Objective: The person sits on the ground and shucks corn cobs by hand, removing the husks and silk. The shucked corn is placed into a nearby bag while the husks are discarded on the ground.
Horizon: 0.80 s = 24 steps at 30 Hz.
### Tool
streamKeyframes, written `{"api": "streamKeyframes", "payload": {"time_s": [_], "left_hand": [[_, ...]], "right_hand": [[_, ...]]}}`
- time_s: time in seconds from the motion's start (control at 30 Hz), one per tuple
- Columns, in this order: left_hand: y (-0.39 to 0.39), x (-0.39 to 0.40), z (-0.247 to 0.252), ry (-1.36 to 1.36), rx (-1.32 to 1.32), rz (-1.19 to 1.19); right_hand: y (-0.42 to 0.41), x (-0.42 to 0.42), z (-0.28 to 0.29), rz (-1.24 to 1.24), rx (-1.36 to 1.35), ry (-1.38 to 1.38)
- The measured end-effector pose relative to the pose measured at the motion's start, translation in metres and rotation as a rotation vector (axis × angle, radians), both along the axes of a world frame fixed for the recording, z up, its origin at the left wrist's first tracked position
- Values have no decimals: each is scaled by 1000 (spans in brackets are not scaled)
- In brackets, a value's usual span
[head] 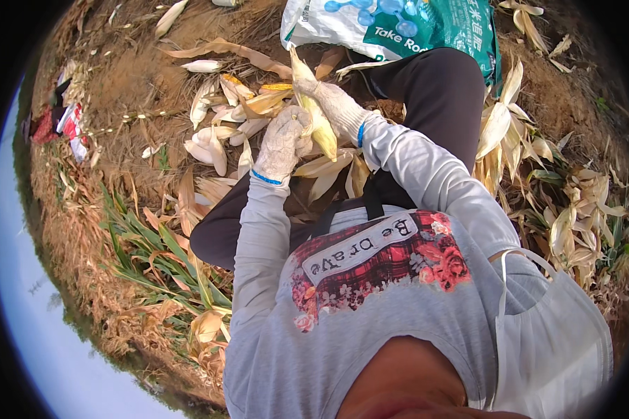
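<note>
My right hand [340,105], in a white knit glove with a blue cuff edge, is wrapped around an ear of corn [321,128] in pale yellow husk. The ear slants, one tip pointing away from me and the other towards my lap. My left hand [284,141], gloved alike, presses against the ear's left side. Its curled fingers pinch the husk there; the exact grip is partly hidden. Just beyond and left of my hands lies a pile of corn ears [225,118], mostly in pale husks, with yellow kernels [277,87] showing on a few.
A white and green printed sack [393,26] lies beyond my bent right leg [440,99]. Dry husks [503,128] gather at the right, and green-brown stalks [173,262] at the left. Far left, a person [44,123] is near a red and white sack [73,128].
</note>
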<state>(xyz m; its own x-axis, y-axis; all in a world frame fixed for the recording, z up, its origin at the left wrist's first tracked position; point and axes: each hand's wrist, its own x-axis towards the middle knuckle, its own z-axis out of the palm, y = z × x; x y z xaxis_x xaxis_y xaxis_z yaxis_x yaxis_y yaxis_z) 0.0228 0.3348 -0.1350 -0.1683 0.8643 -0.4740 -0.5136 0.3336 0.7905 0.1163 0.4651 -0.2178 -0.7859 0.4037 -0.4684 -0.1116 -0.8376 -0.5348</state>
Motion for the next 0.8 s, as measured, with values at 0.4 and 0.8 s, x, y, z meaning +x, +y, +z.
{"api": "streamKeyframes", "payload": {"time_s": [0.4, 0.8], "left_hand": [[-91, 30, -44, 575, -523, -466], [40, -34, 25, 930, 12, 143]], "right_hand": [[36, -3, -46, -301, 254, -167], [2, 14, 18, 222, 793, -57]]}}
